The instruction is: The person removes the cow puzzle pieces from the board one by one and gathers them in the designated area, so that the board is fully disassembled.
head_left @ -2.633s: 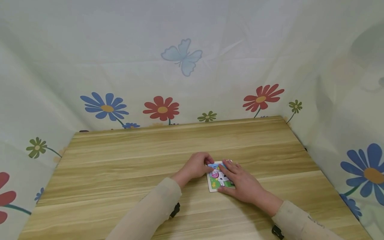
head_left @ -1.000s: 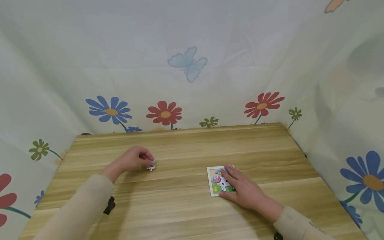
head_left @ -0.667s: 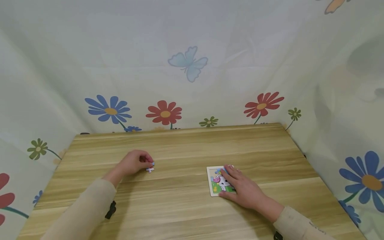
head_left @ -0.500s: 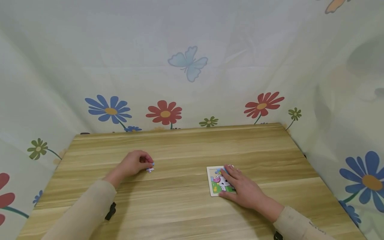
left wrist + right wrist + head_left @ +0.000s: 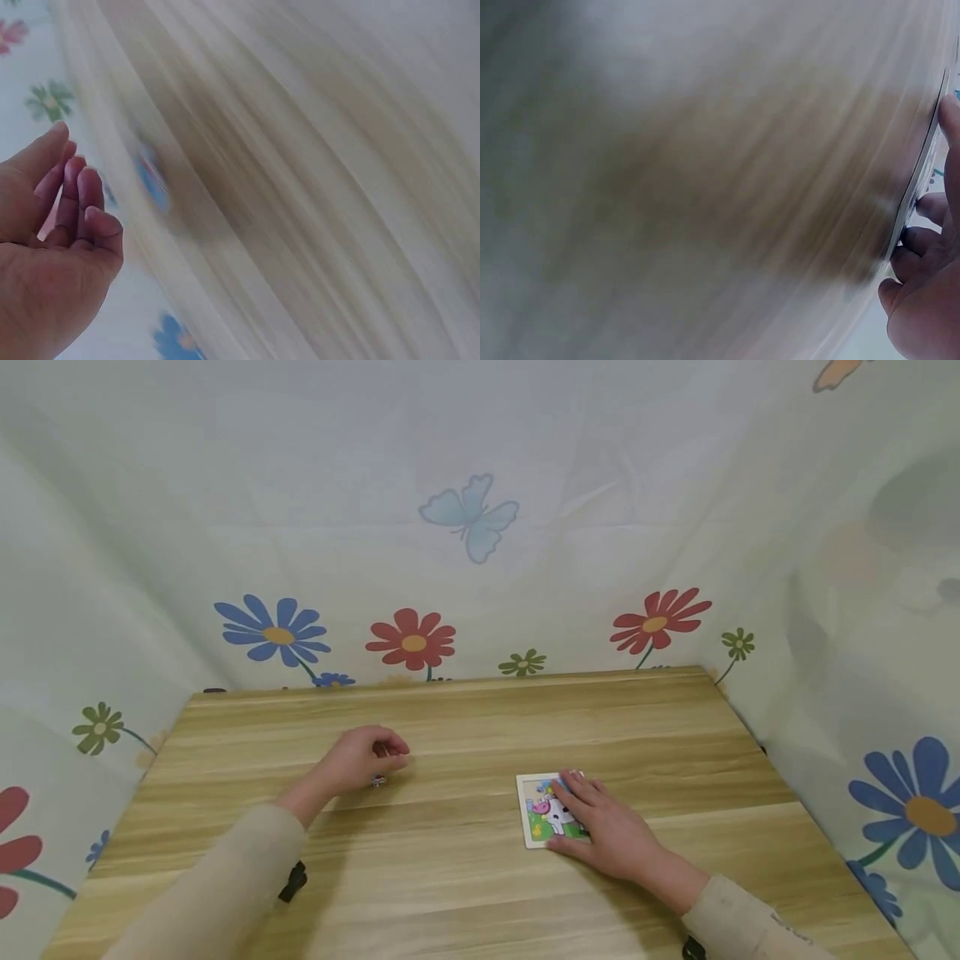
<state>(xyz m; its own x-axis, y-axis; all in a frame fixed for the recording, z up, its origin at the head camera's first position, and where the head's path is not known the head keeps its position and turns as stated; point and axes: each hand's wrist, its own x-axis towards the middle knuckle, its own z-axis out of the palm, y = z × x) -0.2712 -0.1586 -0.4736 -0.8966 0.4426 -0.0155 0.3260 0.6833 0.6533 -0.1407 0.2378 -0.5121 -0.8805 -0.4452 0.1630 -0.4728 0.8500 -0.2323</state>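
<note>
A square cow jigsaw puzzle (image 5: 551, 818) in a pale frame lies flat on the wooden table, its upper left corner showing bare beige backing. My right hand (image 5: 615, 831) rests on its right side, fingers extended over the picture and thumb at the lower edge; in the right wrist view several fingertips (image 5: 919, 240) touch the board. To the left, my left hand (image 5: 367, 762) hovers with loosely curled fingers, and nothing shows between them. Just below that hand lie small puzzle pieces (image 5: 378, 781), partly hidden by it. The left wrist view shows a blurred blue piece (image 5: 154, 176) on the table.
The wooden table (image 5: 450, 868) reaches back to a white floral cloth (image 5: 337, 527), which also hangs along both sides. Dark straps (image 5: 293, 882) show under the sleeves. Both wrist views are blurred.
Puzzle pieces from the upper left corner went left with my left hand and were let go on the table. That hand has since moved right, off the pieces. The right hand stays put.
</note>
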